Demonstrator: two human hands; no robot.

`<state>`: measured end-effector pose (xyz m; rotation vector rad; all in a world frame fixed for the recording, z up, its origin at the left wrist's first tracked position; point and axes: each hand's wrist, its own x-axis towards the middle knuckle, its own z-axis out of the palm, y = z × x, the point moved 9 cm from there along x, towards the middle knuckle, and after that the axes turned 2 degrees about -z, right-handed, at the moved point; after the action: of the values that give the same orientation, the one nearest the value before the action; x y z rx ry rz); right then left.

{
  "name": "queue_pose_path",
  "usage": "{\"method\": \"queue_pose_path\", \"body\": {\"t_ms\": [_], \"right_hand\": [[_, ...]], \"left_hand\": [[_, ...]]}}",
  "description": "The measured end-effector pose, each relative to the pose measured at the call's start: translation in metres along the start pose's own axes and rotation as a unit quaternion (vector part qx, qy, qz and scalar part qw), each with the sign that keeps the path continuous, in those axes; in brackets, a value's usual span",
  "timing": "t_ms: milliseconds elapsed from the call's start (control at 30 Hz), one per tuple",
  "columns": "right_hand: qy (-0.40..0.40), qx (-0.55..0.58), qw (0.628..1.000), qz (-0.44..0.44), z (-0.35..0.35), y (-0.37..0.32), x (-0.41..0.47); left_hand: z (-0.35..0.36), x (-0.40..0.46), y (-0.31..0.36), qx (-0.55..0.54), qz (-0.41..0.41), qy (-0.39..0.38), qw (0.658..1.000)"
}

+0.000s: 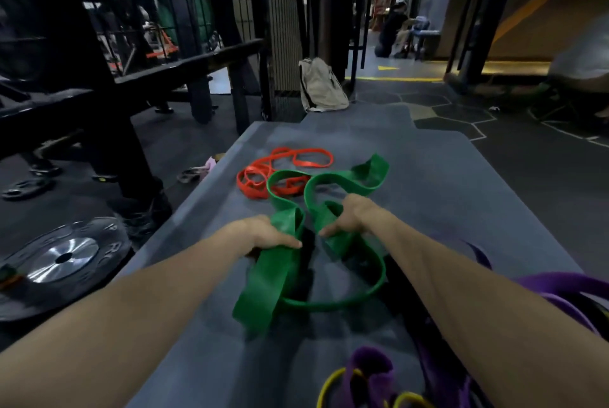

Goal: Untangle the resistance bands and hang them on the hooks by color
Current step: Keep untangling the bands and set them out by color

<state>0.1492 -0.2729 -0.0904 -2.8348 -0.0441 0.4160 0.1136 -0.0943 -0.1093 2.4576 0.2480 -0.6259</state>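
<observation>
Green resistance band (296, 275) lies looped on the near mat (461, 193); my left hand (263, 236) and right hand (352, 214) each grip it, fingers clamped. I should spread slowly, clearing the red band (253, 183).

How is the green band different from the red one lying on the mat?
The green band is wide and flat; the red band is much narrower. Both hands, left and right, grip the green band, while the red band lies untouched farther away. The green band crosses over part of the red one. Both are looped and twisted on the grey mat.
</observation>
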Motion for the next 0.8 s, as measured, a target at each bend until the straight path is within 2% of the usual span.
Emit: {"method": "queue_pose_path", "body": {"t_ms": [100, 233, 333, 400, 533, 733, 800], "right_hand": [[-0.025, 0.077, 0.997, -0.006, 0.012, 0.002, 0.007], [0.011, 0.103, 0.994, -0.034, -0.001, -0.003, 0.002], [0.067, 0.217, 0.973, -0.033, -0.037, 0.012, -0.005], [0.124, 0.269, 0.955, -0.031, -0.073, 0.024, -0.012], [0.251, 0.316, 0.914, -0.027, -0.146, 0.055, -0.027], [0.353, 0.316, 0.881, 0.004, -0.216, 0.129, -0.033], [0.360, 0.312, 0.879, 0.008, -0.222, 0.146, -0.028]], "left_hand": [[0.011, 0.013, 0.003, -0.180, 0.003, -0.034, 0.983], [0.023, 0.014, 0.025, -0.292, 0.033, -0.057, 0.954], [0.013, 0.008, 0.063, -0.383, 0.069, -0.075, 0.918], [-0.001, 0.000, 0.100, -0.412, 0.105, -0.084, 0.901], [-0.038, -0.006, 0.184, -0.426, 0.218, -0.048, 0.877], [-0.043, 0.000, 0.296, -0.396, 0.316, -0.033, 0.861], [-0.037, 0.004, 0.318, -0.379, 0.330, -0.028, 0.864]]}}
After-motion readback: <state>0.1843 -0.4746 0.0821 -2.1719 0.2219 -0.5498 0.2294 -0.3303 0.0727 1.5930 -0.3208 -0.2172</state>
